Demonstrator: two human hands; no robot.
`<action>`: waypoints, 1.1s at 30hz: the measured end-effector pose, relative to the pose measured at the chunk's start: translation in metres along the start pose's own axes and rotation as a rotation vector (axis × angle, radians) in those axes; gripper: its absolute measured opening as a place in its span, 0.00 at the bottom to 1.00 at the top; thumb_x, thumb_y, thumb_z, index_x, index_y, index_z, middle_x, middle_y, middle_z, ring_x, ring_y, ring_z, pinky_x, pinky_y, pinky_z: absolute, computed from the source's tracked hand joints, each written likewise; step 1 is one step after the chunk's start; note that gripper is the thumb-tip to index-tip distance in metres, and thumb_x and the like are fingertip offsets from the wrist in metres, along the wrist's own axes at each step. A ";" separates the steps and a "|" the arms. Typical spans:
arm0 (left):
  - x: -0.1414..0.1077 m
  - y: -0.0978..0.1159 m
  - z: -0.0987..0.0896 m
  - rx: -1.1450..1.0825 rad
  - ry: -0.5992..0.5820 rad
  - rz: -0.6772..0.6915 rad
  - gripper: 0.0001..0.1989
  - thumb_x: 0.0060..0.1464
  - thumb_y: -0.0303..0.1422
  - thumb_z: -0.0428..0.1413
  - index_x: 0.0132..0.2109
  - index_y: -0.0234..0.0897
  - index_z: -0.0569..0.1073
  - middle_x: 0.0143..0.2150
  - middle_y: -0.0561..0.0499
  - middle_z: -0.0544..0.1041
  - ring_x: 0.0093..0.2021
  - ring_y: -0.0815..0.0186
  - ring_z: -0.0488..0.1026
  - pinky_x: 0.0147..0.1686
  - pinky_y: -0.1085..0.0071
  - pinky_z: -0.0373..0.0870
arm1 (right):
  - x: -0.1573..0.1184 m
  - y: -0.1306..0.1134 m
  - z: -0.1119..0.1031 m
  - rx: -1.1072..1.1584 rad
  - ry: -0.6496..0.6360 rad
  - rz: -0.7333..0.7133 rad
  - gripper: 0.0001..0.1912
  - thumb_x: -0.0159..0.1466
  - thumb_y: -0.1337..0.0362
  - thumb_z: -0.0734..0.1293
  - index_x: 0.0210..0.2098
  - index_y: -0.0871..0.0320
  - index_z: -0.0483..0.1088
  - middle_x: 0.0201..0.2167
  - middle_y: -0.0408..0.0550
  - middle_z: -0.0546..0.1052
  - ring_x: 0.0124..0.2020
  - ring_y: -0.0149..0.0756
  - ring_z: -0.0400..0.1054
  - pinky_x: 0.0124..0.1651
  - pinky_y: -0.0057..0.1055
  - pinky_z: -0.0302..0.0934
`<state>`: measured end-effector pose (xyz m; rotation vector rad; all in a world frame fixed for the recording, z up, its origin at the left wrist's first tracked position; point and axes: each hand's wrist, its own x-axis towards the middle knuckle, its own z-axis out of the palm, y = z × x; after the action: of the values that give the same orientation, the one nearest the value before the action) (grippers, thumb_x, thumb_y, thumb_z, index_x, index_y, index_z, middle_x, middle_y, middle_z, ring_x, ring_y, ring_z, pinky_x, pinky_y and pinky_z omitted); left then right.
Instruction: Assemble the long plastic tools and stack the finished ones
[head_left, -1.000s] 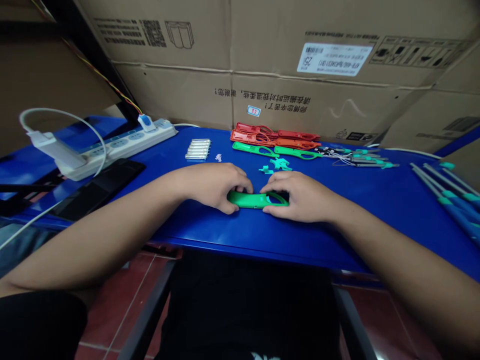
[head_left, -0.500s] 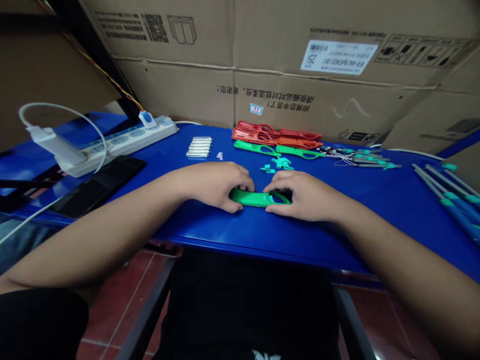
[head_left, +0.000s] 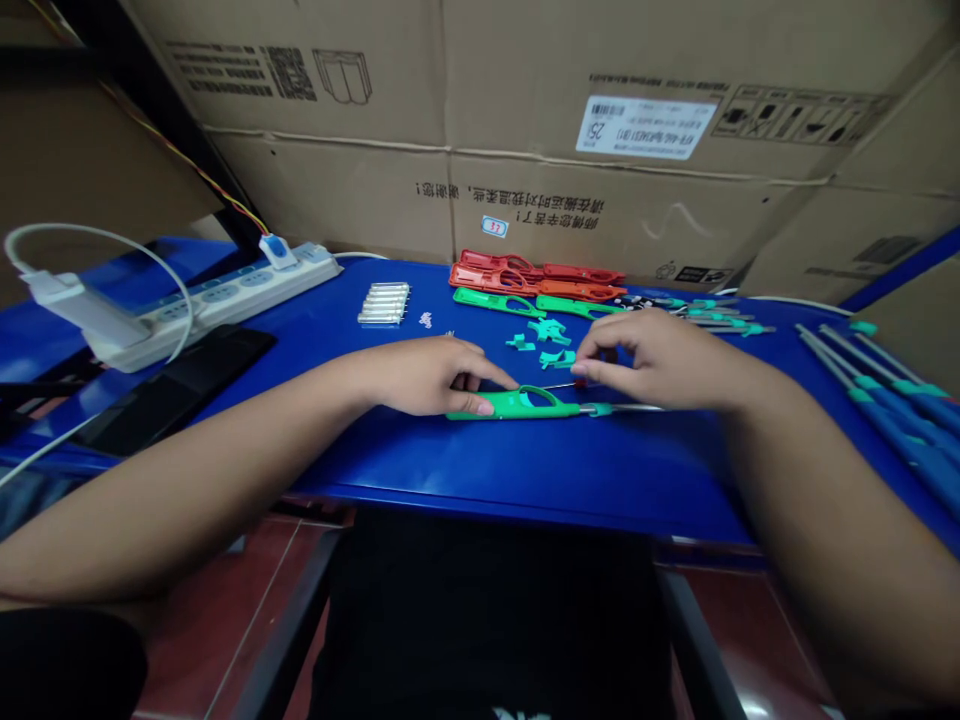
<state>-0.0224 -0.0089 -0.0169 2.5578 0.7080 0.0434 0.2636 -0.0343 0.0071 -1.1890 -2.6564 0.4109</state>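
Observation:
A green long-necked lighter (head_left: 502, 404) lies across the blue table in front of me, its metal tube pointing right. My left hand (head_left: 435, 378) grips its left end, thumb on the near side and index finger along the top. To the right, my right hand (head_left: 645, 358) pinches a thin metal rod with a red end (head_left: 579, 382) just beyond the lighter. That rod points left toward the lighter's finger loop; the rest of it is hidden in my fingers. Small teal plastic parts (head_left: 547, 332) lie beyond, some close to my right fingertips.
Red lighter shells (head_left: 536, 272) and green shells (head_left: 495, 301) lie at the back. Clear tubes (head_left: 384, 303) are left of them. Metal tubes with blue handles (head_left: 900, 400) are at right. A power strip (head_left: 217, 305) and black phone (head_left: 180, 385) sit at left; a cardboard box (head_left: 360, 190) stands behind.
My right hand has left the green lighter, moved right and away from me, and now holds the thin rod. The lighter's loop and metal tube have come into view. My left hand stays on it.

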 end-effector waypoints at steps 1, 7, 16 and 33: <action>0.000 0.000 0.000 0.013 0.002 0.010 0.20 0.62 0.40 0.57 0.60 0.48 0.73 0.42 0.51 0.78 0.37 0.67 0.73 0.39 0.72 0.67 | -0.003 0.005 -0.004 -0.010 -0.077 -0.009 0.14 0.66 0.54 0.65 0.36 0.57 0.77 0.35 0.47 0.79 0.36 0.36 0.71 0.40 0.33 0.62; 0.000 -0.001 -0.002 0.048 0.008 0.045 0.20 0.61 0.42 0.56 0.57 0.43 0.75 0.43 0.48 0.79 0.39 0.66 0.74 0.40 0.72 0.68 | -0.012 0.017 -0.009 0.011 -0.393 0.065 0.19 0.60 0.51 0.70 0.44 0.57 0.76 0.42 0.50 0.77 0.39 0.39 0.70 0.40 0.33 0.63; 0.021 0.023 0.027 0.188 0.156 -0.077 0.26 0.56 0.53 0.58 0.51 0.36 0.72 0.46 0.45 0.76 0.45 0.57 0.74 0.41 0.66 0.70 | -0.008 0.000 -0.003 -0.127 -0.283 0.008 0.07 0.61 0.62 0.67 0.38 0.56 0.74 0.33 0.45 0.76 0.31 0.35 0.66 0.32 0.30 0.54; 0.008 0.037 0.022 0.360 0.352 -0.218 0.12 0.69 0.40 0.41 0.44 0.38 0.64 0.26 0.52 0.72 0.27 0.62 0.71 0.24 0.69 0.53 | 0.005 -0.020 0.029 -0.506 0.297 -0.436 0.15 0.65 0.72 0.60 0.45 0.64 0.76 0.38 0.57 0.81 0.39 0.43 0.71 0.44 0.40 0.64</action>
<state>0.0054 -0.0428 -0.0196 2.8259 1.2217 0.3275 0.2380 -0.0485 -0.0134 -0.6568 -2.7080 -0.4951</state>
